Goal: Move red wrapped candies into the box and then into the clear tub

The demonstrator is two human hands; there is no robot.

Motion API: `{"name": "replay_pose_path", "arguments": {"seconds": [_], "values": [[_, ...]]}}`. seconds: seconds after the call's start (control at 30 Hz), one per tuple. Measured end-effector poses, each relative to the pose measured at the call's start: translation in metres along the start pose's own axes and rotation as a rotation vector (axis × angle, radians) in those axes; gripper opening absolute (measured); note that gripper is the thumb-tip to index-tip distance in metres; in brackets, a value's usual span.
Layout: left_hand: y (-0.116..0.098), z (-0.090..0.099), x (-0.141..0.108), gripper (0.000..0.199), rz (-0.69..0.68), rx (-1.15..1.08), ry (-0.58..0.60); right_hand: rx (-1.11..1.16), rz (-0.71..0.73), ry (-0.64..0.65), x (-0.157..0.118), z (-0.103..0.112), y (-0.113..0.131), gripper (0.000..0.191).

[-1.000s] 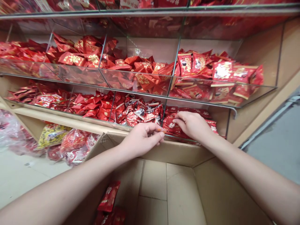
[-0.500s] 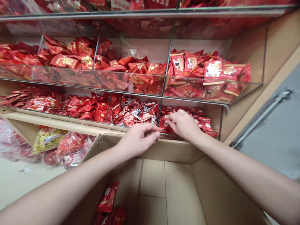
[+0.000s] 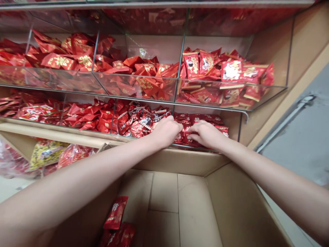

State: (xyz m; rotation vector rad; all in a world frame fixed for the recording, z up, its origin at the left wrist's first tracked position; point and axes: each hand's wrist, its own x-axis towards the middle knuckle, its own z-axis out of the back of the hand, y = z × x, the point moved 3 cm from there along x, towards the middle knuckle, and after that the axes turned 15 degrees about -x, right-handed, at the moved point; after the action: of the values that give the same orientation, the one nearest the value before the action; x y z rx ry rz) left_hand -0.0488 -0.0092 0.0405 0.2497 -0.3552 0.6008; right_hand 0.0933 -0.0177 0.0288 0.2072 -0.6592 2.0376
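Note:
My left hand reaches over the front edge of the lower right shelf compartment, back toward me. Its fingers curl down among the small red wrapped candy packets, and their tips are hidden. My right hand is just to the right over the same packets. Its fingers are bent, with a gap between thumb and forefinger and nothing visible between them. Below both forearms stands an open cardboard box. A few red packets lie at its lower left.
A shelf with clear dividers holds heaps of red packets in several compartments. Plastic bags of yellow packets and red packets lie below at left. A wooden side panel and grey wall bound the right.
My left hand has moved right and forward from the box's edge to the packets, its fingers curling down. My right hand has shifted slightly right and down. The camera view has shifted slightly.

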Motion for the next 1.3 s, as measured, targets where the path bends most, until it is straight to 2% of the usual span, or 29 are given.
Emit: {"name": "replay_pose_path", "arguments": {"seconds": [0.2,0.33,0.47,0.57,0.8,1.0,1.1,1.2,1.3], "values": [[-0.001,-0.001,0.009,0.016,0.033,0.035,0.016,-0.027,-0.023,0.109,0.008,-0.004,0.003,0.017],[-0.004,0.003,0.01,0.014,0.027,0.046,0.009,-0.041,-0.038,0.135,0.01,-0.005,0.007,0.014],[0.0,0.006,0.006,0.014,0.016,0.027,-0.04,0.0,-0.054,0.109,0.006,0.0,0.005,0.015],[0.002,0.005,0.004,0.012,-0.009,0.007,-0.025,0.005,-0.059,0.071,0.002,0.004,0.002,0.015],[0.0,0.004,0.004,0.014,0.008,0.001,-0.021,-0.015,-0.209,0.054,-0.003,0.002,-0.003,0.017],[-0.004,0.002,0.004,0.012,0.034,0.001,0.018,-0.004,-0.209,0.075,-0.001,0.006,0.0,0.016],[-0.004,0.008,-0.001,0.014,0.056,-0.002,0.035,0.027,-0.184,0.096,-0.001,0.008,-0.003,0.017],[-0.004,0.019,-0.012,0.023,0.063,-0.008,0.027,0.046,-0.163,-0.004,-0.009,0.018,-0.003,0.021],[-0.006,0.028,-0.023,0.021,0.053,-0.012,0.032,0.059,-0.14,-0.141,-0.025,0.032,0.015,0.02]]}}
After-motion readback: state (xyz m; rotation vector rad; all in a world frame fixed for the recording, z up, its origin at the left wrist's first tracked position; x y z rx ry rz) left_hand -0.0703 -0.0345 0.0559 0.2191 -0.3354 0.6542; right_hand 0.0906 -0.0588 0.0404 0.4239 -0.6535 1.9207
